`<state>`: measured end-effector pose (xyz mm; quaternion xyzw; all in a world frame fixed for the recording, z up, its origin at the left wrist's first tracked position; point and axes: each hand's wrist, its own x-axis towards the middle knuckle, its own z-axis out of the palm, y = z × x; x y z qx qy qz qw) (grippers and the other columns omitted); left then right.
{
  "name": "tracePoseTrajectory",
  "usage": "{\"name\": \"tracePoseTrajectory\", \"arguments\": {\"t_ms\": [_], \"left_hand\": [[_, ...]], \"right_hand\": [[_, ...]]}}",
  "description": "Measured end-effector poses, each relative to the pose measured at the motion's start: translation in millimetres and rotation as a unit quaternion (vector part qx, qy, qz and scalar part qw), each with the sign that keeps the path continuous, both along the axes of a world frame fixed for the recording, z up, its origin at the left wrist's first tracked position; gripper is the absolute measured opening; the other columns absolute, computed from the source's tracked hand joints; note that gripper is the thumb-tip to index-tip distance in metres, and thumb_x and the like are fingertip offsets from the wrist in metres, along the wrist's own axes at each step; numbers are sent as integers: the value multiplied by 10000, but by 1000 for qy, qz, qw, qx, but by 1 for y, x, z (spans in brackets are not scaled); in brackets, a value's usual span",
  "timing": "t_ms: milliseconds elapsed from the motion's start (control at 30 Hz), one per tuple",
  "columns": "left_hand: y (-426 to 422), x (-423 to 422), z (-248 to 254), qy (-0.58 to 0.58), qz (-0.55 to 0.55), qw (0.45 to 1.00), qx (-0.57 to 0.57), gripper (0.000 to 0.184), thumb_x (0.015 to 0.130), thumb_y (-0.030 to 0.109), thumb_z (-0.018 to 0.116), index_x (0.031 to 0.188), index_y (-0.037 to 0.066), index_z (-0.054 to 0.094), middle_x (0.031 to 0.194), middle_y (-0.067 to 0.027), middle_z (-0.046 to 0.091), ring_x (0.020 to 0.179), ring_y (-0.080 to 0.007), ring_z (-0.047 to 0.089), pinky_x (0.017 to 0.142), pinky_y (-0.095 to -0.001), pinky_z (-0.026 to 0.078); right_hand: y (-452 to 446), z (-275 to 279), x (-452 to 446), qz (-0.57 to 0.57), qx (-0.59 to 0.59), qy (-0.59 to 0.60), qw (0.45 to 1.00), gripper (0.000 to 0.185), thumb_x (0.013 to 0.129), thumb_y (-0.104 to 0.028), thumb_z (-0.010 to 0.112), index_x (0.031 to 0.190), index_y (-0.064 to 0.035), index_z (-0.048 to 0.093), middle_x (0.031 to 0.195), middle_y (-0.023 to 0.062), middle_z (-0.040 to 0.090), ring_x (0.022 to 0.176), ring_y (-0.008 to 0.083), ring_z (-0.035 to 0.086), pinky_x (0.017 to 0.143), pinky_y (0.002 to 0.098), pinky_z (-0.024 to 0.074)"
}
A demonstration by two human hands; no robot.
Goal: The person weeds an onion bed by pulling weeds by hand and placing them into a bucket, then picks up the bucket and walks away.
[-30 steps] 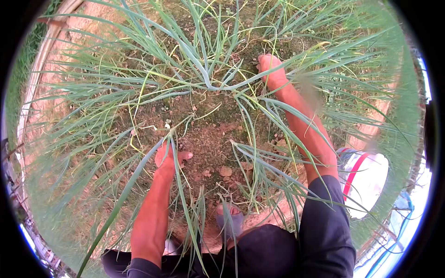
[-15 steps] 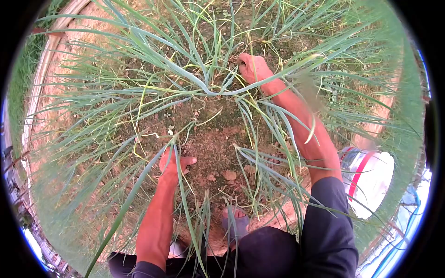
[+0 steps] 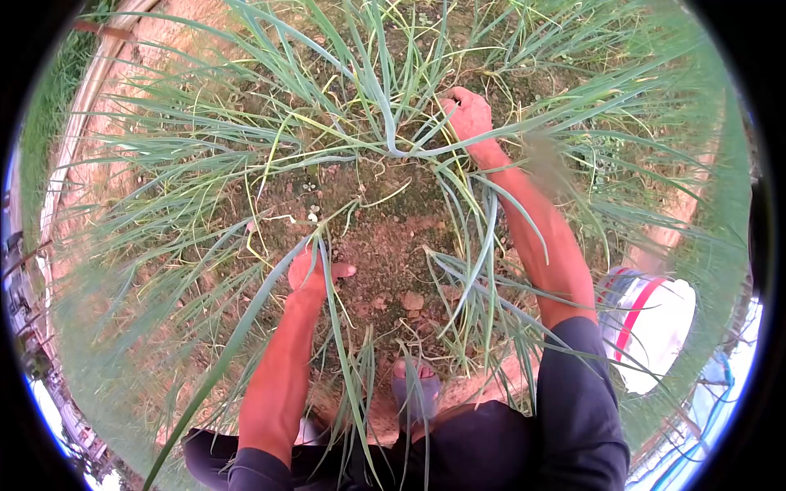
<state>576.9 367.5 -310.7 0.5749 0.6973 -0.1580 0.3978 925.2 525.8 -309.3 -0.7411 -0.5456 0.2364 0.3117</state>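
Long green leafy plants (image 3: pixel 389 106) grow from brown soil (image 3: pixel 377 245) all around both hands. Low on the left, my left hand (image 3: pixel 309 272) is partly behind two thick leaves; its thumb points right over the soil, and its other fingers are hidden. Farther out and to the right, my right hand (image 3: pixel 469 114) is low among the stems, its fingers curled together near the plant bases. Whatever lies between those fingers is too small to make out.
A white bucket (image 3: pixel 655 327) with a red band lies at the right, beside my right forearm. My foot in a grey sandal (image 3: pixel 416 393) is at the bottom centre. A pale border edge (image 3: pixel 70 147) curves along the left.
My right hand moved left towards the central plants, then slightly back to the right, and its fingers curled in. My left hand stays in nearly the same place over the soil.
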Motion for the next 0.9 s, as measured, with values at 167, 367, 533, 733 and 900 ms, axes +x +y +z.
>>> {"name": "tracePoseTrajectory", "arguments": {"t_ms": [167, 367, 533, 733, 900], "left_hand": [[3, 6, 17, -15, 55, 998, -13, 889, 617, 346, 883, 1325, 20, 454, 1062, -190, 664, 873, -318, 666, 801, -404, 549], [0, 1, 16, 2, 52, 998, -39, 800, 598, 470, 875, 1129, -49, 580, 1087, -206, 658, 1053, -336, 633, 913, -409, 502], [-2, -7, 28, 0, 12, 1000, -21, 753, 662, 449, 840, 1154, -45, 557, 1139, -217, 636, 1088, -339, 617, 934, -413, 492], [-15, -15, 25, 12, 43, 998, 53, 739, 702, 460, 808, 1176, -28, 518, 1193, -217, 593, 1121, -352, 590, 940, -428, 484], [-14, -16, 24, 12, 63, 996, 55, 728, 678, 436, 836, 1164, -8, 524, 1165, -216, 594, 1096, -354, 600, 921, -429, 493]], "right_hand": [[-32, 91, 16, -83, 8, 451, 888, 159, 865, -152, 631, 954, -24, 603, 679, 6, 549, 615, 53, 521, 458, 204, 392], [-111, 275, 24, 165, -12, 576, 801, 157, 910, -132, 577, 1016, -17, 569, 795, 33, 538, 550, 54, 452, 365, 179, 299], [-144, 383, -79, 280, -329, 204, 878, 115, 850, -147, 617, 796, -45, 614, 625, 14, 589, 597, 130, 594, 479, 284, 457], [-153, 220, -140, 674, -73, -380, 630, 30, 763, -34, 575, 790, -25, 566, 669, 197, 594, 648, 357, 629, 582, 426, 495], [-115, 84, -188, 461, -176, -198, 847, 117, 780, -114, 629, 825, -9, 602, 774, 227, 637, 764, 415, 639, 676, 469, 525]]}}
